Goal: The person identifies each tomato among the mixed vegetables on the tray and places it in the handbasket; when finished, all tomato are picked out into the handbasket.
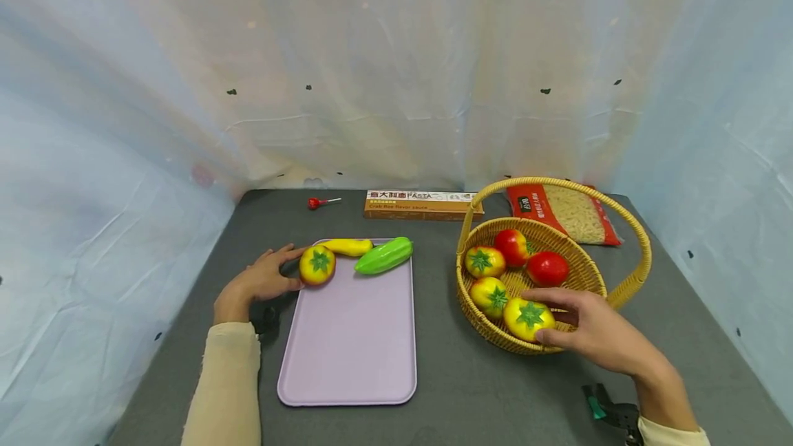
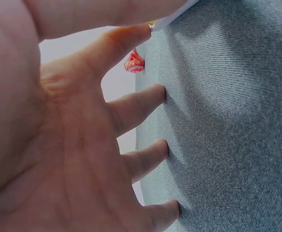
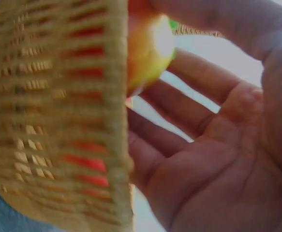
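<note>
My right hand point(image 1: 597, 329) reaches into the wicker basket point(image 1: 595, 268) and grips a yellow-red tomato point(image 1: 526, 320) with a green leafy cap between thumb and fingers. In the right wrist view, the basket wall point(image 3: 58, 111) hides part of that tomato point(image 3: 148, 53). Beside it in the basket lie two more yellow tomatoes point(image 1: 486, 262) and two red fruits point(image 1: 548, 268). My left hand point(image 1: 266, 277), fingers spread, touches the upper left edge of a pale purple tray point(image 1: 353, 343). On the tray are another yellow-red tomato point(image 1: 317, 265), a yellow pepper-like vegetable point(image 1: 349, 247) and a green cucumber-like one point(image 1: 384, 256).
Along the back of the grey table point(image 1: 446, 391) lie a pasta box point(image 1: 424, 206), a red bag of pasta point(image 1: 573, 214) and a small red-headed item point(image 1: 316, 203). The basket's tall handle point(image 1: 644, 253) arches over its right side. Pale curtains surround the table.
</note>
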A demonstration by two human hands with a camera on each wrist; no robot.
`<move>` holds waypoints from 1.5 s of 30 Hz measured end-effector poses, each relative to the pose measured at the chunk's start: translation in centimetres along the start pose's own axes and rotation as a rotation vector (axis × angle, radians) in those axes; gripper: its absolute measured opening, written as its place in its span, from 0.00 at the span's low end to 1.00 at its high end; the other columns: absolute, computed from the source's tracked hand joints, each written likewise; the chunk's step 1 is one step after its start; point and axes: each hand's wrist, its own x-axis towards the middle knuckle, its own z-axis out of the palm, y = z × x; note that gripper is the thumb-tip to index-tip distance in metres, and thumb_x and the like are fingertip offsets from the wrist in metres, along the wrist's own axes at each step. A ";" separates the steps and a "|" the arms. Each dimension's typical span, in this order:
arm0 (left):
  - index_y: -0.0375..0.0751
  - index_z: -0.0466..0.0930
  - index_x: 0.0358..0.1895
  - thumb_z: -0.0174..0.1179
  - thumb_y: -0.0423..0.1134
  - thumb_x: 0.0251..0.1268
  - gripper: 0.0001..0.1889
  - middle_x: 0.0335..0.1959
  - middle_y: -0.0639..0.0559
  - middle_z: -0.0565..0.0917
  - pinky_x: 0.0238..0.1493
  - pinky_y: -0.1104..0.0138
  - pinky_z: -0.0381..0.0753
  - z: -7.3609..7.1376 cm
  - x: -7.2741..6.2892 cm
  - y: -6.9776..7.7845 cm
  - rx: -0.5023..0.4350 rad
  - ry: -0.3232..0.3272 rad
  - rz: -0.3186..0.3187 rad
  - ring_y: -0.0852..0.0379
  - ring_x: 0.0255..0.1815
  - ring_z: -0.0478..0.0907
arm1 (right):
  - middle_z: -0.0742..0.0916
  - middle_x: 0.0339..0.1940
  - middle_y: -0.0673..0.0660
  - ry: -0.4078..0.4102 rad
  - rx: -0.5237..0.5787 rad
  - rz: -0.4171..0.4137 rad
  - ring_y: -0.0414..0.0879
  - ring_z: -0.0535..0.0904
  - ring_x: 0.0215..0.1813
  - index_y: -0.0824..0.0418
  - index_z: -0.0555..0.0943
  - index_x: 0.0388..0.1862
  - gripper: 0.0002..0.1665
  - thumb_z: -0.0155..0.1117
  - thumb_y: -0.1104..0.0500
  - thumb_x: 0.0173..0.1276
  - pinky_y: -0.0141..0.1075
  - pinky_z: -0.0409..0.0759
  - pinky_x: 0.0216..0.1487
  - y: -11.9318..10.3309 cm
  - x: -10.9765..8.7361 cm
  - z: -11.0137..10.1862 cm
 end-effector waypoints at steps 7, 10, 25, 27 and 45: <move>0.47 0.63 0.87 0.69 0.43 0.70 0.43 0.90 0.30 0.51 0.78 0.17 0.36 -0.2 0.0 -0.1 0.002 0.002 -0.001 0.19 0.89 0.37 | 0.88 0.70 0.58 0.038 -0.127 0.056 0.59 0.88 0.67 0.56 0.83 0.74 0.35 0.79 0.48 0.72 0.34 0.88 0.60 0.0 -0.4 -0.6; 0.46 0.63 0.87 0.68 0.43 0.70 0.43 0.90 0.30 0.52 0.78 0.17 0.37 -0.2 0.0 -0.2 0.003 0.003 0.007 0.19 0.89 0.38 | 0.88 0.71 0.57 0.097 -0.119 0.052 0.61 0.87 0.70 0.53 0.83 0.74 0.33 0.78 0.47 0.73 0.34 0.87 0.61 -0.5 -0.3 -0.7; 0.45 0.64 0.87 0.70 0.43 0.69 0.43 0.89 0.28 0.53 0.77 0.16 0.39 -0.3 -0.3 -0.4 0.020 0.019 0.010 0.16 0.88 0.40 | 0.88 0.70 0.51 0.159 0.235 -0.279 0.41 0.86 0.70 0.53 0.83 0.74 0.33 0.79 0.62 0.71 0.28 0.82 0.70 -4.9 6.4 2.9; 0.45 0.64 0.86 0.70 0.43 0.69 0.43 0.89 0.28 0.53 0.77 0.15 0.39 -0.3 -0.2 -0.4 0.022 0.018 0.010 0.16 0.87 0.40 | 0.88 0.71 0.52 0.139 0.279 -0.305 0.44 0.85 0.72 0.53 0.83 0.75 0.35 0.80 0.61 0.70 0.30 0.81 0.72 -5.9 7.7 4.1; 0.46 0.64 0.87 0.69 0.43 0.70 0.43 0.90 0.29 0.52 0.78 0.17 0.37 -0.1 0.0 0.0 0.015 0.006 -0.003 0.18 0.88 0.39 | 0.87 0.74 0.52 -0.078 0.507 -0.469 0.49 0.82 0.76 0.57 0.81 0.77 0.37 0.80 0.60 0.70 0.52 0.78 0.80 -11.7 19.6 13.0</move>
